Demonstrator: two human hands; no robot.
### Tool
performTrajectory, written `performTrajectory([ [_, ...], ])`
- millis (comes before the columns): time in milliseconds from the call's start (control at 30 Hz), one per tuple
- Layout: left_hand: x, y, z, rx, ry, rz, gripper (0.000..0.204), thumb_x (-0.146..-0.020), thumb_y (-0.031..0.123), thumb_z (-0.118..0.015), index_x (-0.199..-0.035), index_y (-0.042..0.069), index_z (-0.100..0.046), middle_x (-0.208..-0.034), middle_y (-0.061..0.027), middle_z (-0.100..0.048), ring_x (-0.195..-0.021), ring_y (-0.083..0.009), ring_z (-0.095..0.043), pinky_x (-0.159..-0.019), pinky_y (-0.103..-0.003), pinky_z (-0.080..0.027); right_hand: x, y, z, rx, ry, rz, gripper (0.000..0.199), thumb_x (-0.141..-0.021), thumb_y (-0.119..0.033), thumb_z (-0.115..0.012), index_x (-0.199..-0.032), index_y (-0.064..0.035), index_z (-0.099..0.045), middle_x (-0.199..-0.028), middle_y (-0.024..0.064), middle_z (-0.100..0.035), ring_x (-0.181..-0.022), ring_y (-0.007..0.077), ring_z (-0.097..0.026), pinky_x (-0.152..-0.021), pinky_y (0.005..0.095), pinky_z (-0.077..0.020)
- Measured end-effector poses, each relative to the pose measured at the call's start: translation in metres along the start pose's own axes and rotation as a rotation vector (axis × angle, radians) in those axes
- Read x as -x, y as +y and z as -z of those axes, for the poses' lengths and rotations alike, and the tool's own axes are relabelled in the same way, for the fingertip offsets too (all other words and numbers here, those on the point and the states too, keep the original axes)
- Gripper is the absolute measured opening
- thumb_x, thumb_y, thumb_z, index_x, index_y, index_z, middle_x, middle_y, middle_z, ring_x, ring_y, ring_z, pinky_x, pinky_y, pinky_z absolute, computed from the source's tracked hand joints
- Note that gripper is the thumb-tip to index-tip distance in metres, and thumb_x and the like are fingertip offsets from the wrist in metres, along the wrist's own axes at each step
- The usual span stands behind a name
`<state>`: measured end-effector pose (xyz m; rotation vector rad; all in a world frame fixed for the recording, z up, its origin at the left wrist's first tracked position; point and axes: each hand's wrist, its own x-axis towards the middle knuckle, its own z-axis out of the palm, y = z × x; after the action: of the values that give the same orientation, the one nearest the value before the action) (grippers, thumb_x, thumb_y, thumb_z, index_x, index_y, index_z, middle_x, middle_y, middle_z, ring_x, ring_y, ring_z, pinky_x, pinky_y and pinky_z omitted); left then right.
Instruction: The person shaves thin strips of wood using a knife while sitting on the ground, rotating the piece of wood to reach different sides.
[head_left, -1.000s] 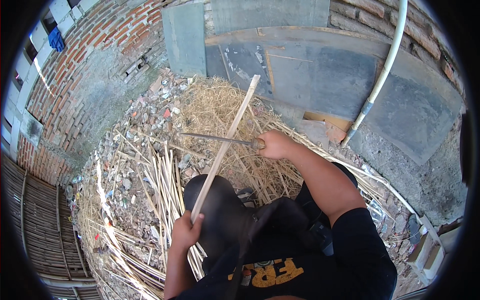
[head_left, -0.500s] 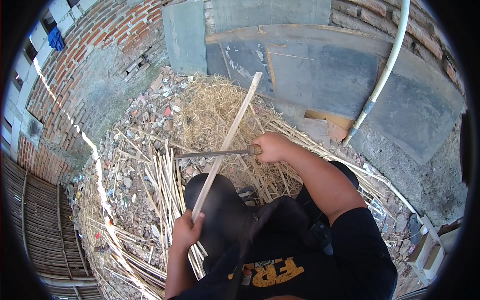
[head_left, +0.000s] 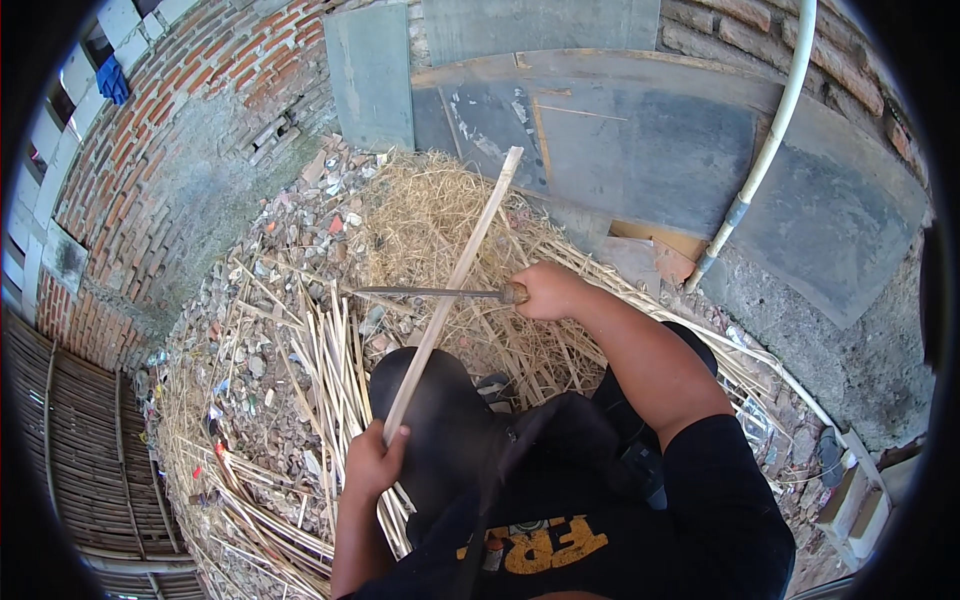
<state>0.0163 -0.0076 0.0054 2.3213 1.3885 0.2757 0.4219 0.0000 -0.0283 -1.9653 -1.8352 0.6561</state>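
My left hand (head_left: 375, 460) is closed round the lower end of a long pale bamboo strip (head_left: 462, 265), which slants up and away to the right past my knee. In my right hand (head_left: 548, 292) is the wooden handle of a long knife (head_left: 400, 291). Its narrow dark blade points left and crosses the strip at about mid-length, seen nearly edge-on. Whether the blade bites into the strip I cannot tell. Under the blade's tip, a bundle of split bamboo strips (head_left: 335, 370) lies beside my left knee.
Dry straw-like shavings (head_left: 430, 215) are heaped ahead on rubble-strewn ground (head_left: 300, 235). More bamboo strips (head_left: 270, 510) lie at the lower left. A brick wall (head_left: 190, 150) stands to the left, grey panels (head_left: 650, 140) lean ahead, and a white pipe (head_left: 775, 140) rises at the right.
The knife's blade has tilted slightly, its left tip a little higher, and it looks thinner. Both hands stay in nearly the same place. The bright sunlight streak on the left has faded.
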Motion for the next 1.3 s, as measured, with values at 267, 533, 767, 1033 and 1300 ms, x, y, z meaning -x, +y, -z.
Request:
performTrajectory([
  [267, -0.001, 0.004, 0.003, -0.028, -0.066, 0.080, 0.051, -0.097, 0.046, -0.062, -0.084, -0.003, -0.058, -0.072, -0.0268, -0.062, -0.071, -0.0460, -0.064, -0.065, -0.049, -0.048, -0.001, 0.002, -0.002, -0.014, -0.004, -0.005, 0.030, -0.076, -0.026, -0.072, -0.099, -0.0059, -0.071, -0.091, 0.0188, -0.071, -0.089, 0.0369, -0.069, -0.079, 0.0460, -0.0543],
  [533, 0.000, 0.002, 0.002, -0.023, -0.061, 0.080, 0.049, -0.097, 0.044, -0.062, -0.086, -0.003, -0.060, -0.073, -0.0268, -0.063, -0.072, -0.0452, -0.065, -0.066, -0.049, -0.048, 0.000, 0.001, -0.002, -0.041, 0.007, -0.012, 0.027, -0.077, -0.027, -0.073, -0.095, -0.0071, -0.071, -0.089, 0.0173, -0.070, -0.088, 0.0359, -0.069, -0.077, 0.0458, -0.0536],
  [767, 0.000, -0.003, 0.000, -0.024, -0.054, 0.074, 0.047, -0.098, 0.043, -0.062, -0.086, -0.002, -0.060, -0.072, -0.0257, -0.063, -0.071, -0.0432, -0.066, -0.064, -0.047, -0.048, -0.001, 0.003, -0.004, -0.023, 0.029, 0.006, 0.024, -0.076, -0.026, -0.072, -0.093, -0.0079, -0.071, -0.087, 0.0167, -0.070, -0.085, 0.0355, -0.069, -0.076, 0.0459, -0.0532],
  [1033, -0.001, -0.006, -0.004, -0.014, 0.008, 0.020, 0.047, -0.096, 0.041, -0.064, -0.077, 0.000, -0.053, -0.064, -0.0257, -0.059, -0.064, -0.0476, -0.062, -0.058, -0.051, -0.047, 0.000, 0.003, -0.003, -0.036, 0.014, 0.006, 0.026, -0.076, -0.026, -0.071, -0.093, -0.0062, -0.070, -0.086, 0.0172, -0.070, -0.085, 0.0366, -0.069, -0.075, 0.0462, -0.0533],
  [1300, -0.001, -0.004, -0.002, 0.022, 0.006, 0.018, 0.047, -0.096, 0.042, -0.065, -0.077, 0.000, -0.053, -0.062, -0.0249, -0.058, -0.062, -0.0458, -0.062, -0.057, -0.050, -0.047, -0.003, 0.007, -0.006, -0.040, 0.005, 0.005, 0.034, -0.077, -0.031, -0.074, -0.100, -0.0047, -0.071, -0.088, 0.0200, -0.069, -0.086, 0.0379, -0.068, -0.075, 0.0468, -0.0531],
])
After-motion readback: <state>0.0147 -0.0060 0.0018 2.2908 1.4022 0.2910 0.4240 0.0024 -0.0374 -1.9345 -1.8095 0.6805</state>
